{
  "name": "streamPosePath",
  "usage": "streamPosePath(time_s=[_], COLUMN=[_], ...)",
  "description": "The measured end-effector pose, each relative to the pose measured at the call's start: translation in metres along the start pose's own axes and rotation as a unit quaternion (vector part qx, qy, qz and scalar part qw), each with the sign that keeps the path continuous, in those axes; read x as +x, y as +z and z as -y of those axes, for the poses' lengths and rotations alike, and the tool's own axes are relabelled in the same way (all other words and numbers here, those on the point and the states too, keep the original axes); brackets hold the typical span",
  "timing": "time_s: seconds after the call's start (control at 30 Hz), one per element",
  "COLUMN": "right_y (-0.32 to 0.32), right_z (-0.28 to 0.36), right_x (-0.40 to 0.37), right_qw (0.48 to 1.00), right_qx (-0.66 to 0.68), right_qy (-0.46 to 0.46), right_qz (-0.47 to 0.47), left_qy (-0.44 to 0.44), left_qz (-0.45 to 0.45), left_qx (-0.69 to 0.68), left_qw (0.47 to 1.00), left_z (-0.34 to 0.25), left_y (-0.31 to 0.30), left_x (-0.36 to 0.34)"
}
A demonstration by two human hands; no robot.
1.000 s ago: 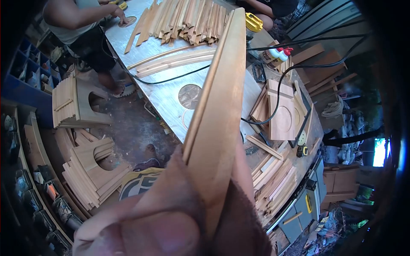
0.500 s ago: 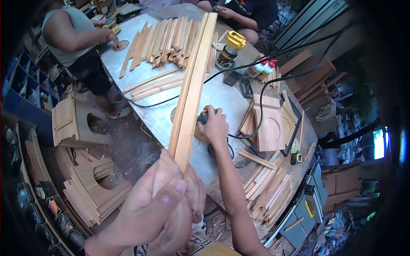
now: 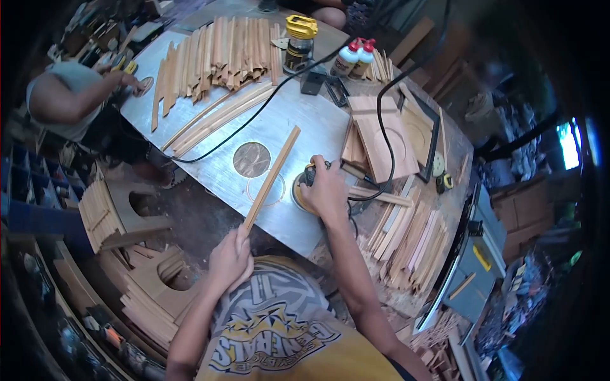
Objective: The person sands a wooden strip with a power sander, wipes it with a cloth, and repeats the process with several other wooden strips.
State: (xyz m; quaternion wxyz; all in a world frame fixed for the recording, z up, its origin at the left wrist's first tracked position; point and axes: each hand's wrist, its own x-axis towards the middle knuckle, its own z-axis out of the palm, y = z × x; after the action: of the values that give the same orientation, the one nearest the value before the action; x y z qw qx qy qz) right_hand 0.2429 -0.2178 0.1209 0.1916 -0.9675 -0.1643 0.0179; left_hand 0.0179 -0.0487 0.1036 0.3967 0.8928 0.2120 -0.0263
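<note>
My left hand (image 3: 230,259) is closed around the lower end of a narrow wooden strip (image 3: 273,178). The strip slants up and away over the metal-topped table (image 3: 216,184). My right hand (image 3: 329,192) grips the top of a yellow and black sander (image 3: 300,195), which sits on the metal sheet to the right of the strip. Part of the sander is hidden under my fingers. Between the strip and the far side, a round disc (image 3: 251,159) lies on the sheet.
A row of wooden strips (image 3: 222,54) lies at the back, with curved strips (image 3: 216,120) before it. A yellow power tool (image 3: 298,47), glue bottles (image 3: 346,60), wooden panels (image 3: 384,140) and more strips (image 3: 406,241) occupy the right. A black cord (image 3: 260,120) crosses the table. Another person (image 3: 70,101) works at left.
My left hand has lowered the strip from near the camera toward the table and my body. My right hand remains on the sander. The view has tilted downward, bringing my shirt into sight.
</note>
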Motion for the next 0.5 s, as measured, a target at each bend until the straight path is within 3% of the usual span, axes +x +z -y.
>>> streamPosePath(time_s=[0.07, 0.1, 0.2, 0.33, 0.4, 0.5], right_y=[0.0, -0.001, 0.003, 0.004, 0.007, 0.009], right_z=[-0.01, -0.013, -0.021, -0.028, -0.028, -0.025], right_x=[-0.014, -0.019, -0.027, -0.024, -0.021, -0.024], right_qw=[0.999, 0.998, 0.999, 0.997, 0.998, 0.999], right_qx=[-0.002, -0.003, 0.013, 0.045, 0.018, 0.019], right_qy=[0.029, 0.039, 0.029, 0.057, 0.045, 0.039], right_qz=[0.032, 0.042, 0.007, 0.006, 0.026, 0.024], left_qy=[0.02, -0.01, 0.019, 0.043, 0.044, 0.1], left_qz=[-0.005, 0.033, 0.042, 0.053, -0.055, -0.074], left_qx=[0.011, 0.002, 0.053, 0.094, 0.151, 0.199], left_qw=[1.0, 0.999, 0.998, 0.993, 0.986, 0.972], left_z=[0.017, 0.014, 0.006, -0.019, -0.013, -0.002], left_y=[0.037, 0.048, 0.083, 0.07, 0.055, 0.015], left_x=[0.038, 0.058, 0.101, 0.108, 0.107, 0.126])
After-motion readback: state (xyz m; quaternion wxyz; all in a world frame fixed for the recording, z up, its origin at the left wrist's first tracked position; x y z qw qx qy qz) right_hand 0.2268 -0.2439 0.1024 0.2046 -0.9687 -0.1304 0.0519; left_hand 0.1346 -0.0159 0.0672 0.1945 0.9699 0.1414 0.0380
